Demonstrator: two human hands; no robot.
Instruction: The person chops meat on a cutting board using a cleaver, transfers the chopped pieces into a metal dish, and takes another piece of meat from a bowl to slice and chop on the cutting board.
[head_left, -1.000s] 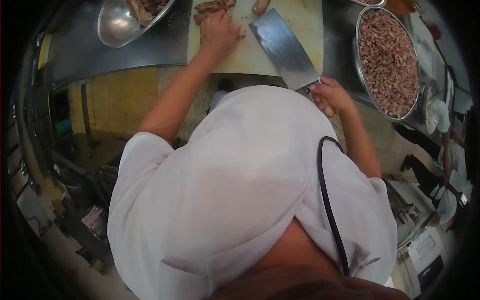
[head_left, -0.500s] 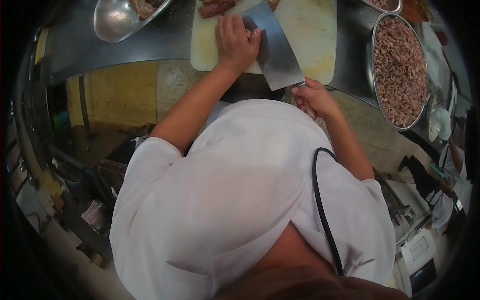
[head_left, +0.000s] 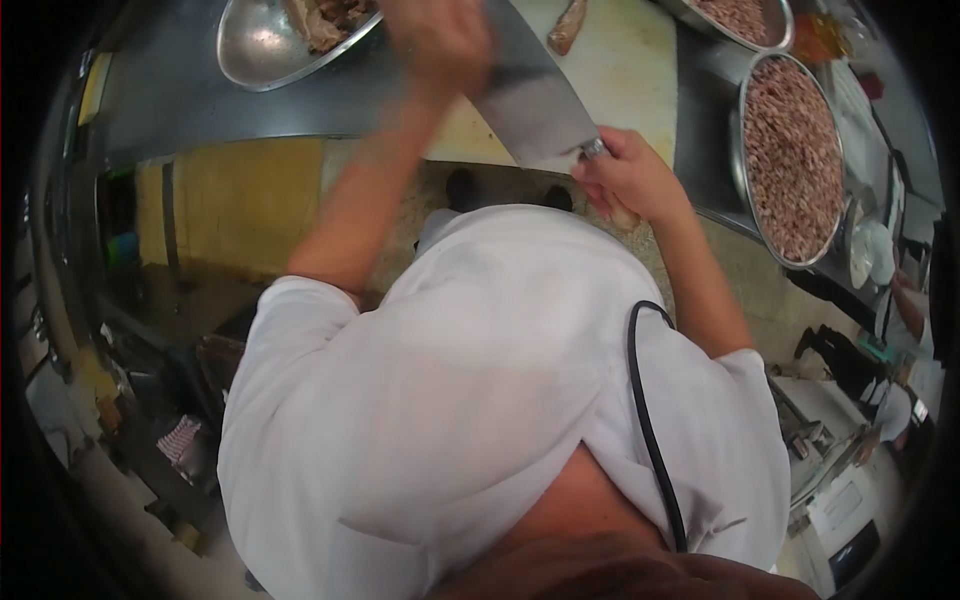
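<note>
At far left on the grey metal table (head_left: pixel 160 95), a shiny oval steel bowl (head_left: pixel 245 45) holds rough brown chunks of meat (head_left: pixel 322 25). Just right of it, the left hand (head_left: pixel 440 45) is over the left part of the yellowed white cutting board (head_left: pixel 630 95), beside the left edge of the blade. The hand is blurred, so how wide its fingers stand, or whether they grasp anything, cannot be told.

In the middle, the broad grey steel cleaver (head_left: pixel 530 95) lies slantwise over the board, its blade reaching to the far left and its handle to the near right. The right hand (head_left: pixel 638 175) has its fingers wrapped around that handle, near the board's near edge. Farther off, right of the blade, a narrow reddish-brown piece of meat (head_left: pixel 568 27) rests on the board.

To the right, a large oval metal tray (head_left: pixel 741 150) is heaped with finely chopped pinkish-brown meat (head_left: pixel 797 160). Beyond it, at far right, a second metal tray (head_left: pixel 776 22) holds similar chopped meat.
</note>
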